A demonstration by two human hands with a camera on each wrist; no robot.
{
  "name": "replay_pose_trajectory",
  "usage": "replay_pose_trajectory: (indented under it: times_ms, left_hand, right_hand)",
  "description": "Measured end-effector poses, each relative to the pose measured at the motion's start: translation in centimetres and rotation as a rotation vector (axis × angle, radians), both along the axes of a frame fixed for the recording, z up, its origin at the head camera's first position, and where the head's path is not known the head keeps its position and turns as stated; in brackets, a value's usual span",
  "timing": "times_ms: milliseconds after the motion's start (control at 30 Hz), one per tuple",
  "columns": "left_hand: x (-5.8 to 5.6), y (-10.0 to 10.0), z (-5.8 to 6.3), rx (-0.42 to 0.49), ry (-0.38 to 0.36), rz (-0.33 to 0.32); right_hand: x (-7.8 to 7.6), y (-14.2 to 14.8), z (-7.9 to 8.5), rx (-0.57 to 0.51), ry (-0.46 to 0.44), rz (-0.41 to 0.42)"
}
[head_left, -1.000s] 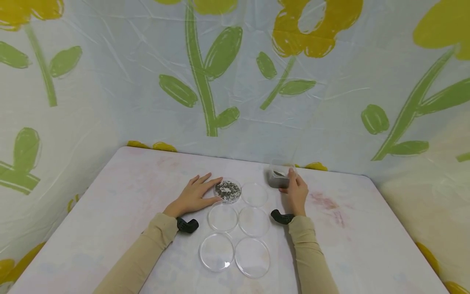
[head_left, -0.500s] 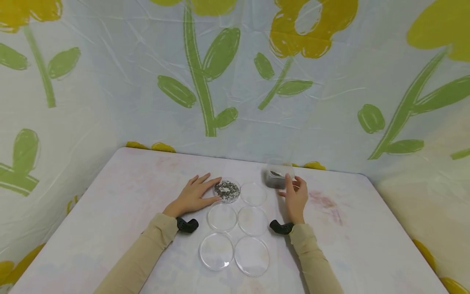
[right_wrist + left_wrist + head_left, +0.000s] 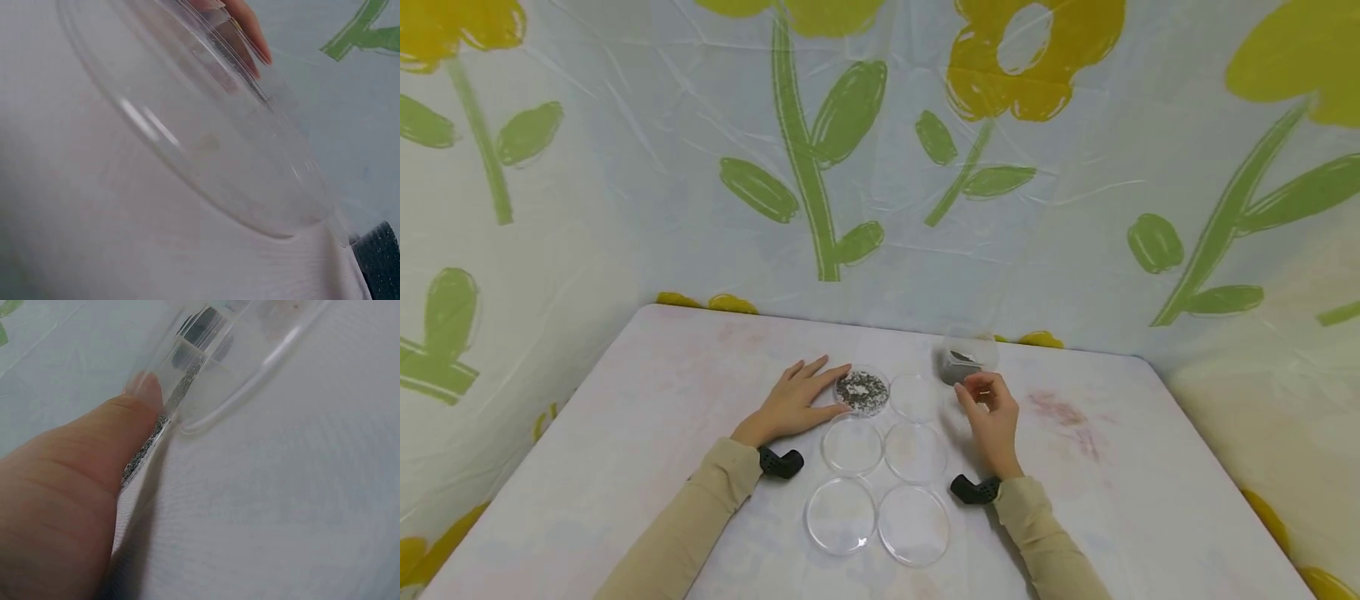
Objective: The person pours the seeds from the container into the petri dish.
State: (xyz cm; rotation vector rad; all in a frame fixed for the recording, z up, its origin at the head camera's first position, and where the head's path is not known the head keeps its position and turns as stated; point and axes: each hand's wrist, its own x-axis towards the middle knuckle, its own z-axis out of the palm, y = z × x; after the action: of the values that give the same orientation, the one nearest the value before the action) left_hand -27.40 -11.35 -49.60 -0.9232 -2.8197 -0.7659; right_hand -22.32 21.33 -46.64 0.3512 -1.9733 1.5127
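My left hand (image 3: 796, 397) lies spread on the table with straight fingers. Its index fingertip and thumb touch the left rim of a round clear petri dish (image 3: 862, 390), which holds dark, speckled granules with a pale patch in the middle. In the left wrist view the thumb (image 3: 94, 444) presses the side of that dish. My right hand (image 3: 996, 421) is just in front of a clear box of dark granules (image 3: 958, 367), loosely curled, thumb and index apart. Nothing shows in its grasp. Between the hands, the right wrist view has a clear petri dish (image 3: 206, 144).
More clear petri dishes, such as the front left one (image 3: 841, 515), lie in two columns toward me. A white cloth (image 3: 700, 383) with faint pink stains covers the table. A flower-printed sheet (image 3: 1075, 250) hangs behind its back edge.
My right hand has let go of the clear box and drawn back toward me, its fingers curling. The box stays at the back. My left hand keeps its place on the granule dish.
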Motion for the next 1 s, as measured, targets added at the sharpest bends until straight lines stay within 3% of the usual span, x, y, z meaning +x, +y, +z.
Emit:
replay_pose_trajectory:
  times_ms: [167, 433, 800, 1000]
  left_hand:
    - [-0.1, 0.0, -0.2, -0.004, 0.005, -0.001]
    - [-0.3, -0.3, -0.4, -0.011, 0.000, 0.008]
    - [0.0, -0.2, 0.0, -0.012, -0.008, 0.006]
    - [0.1, -0.2, 0.1, -0.007, -0.003, 0.001]
  right_hand:
    - [0.4, -0.2, 0.7, 0.153, 0.035, 0.192]
    - [0.2, -0.1, 1.0, 0.365, -0.065, 0.395]
    - [0.7, -0.6, 1.6, 0.472, -0.320, 0.375]
    - [-0.8, 0.6, -0.4, 0.504, -0.339, 0.397]
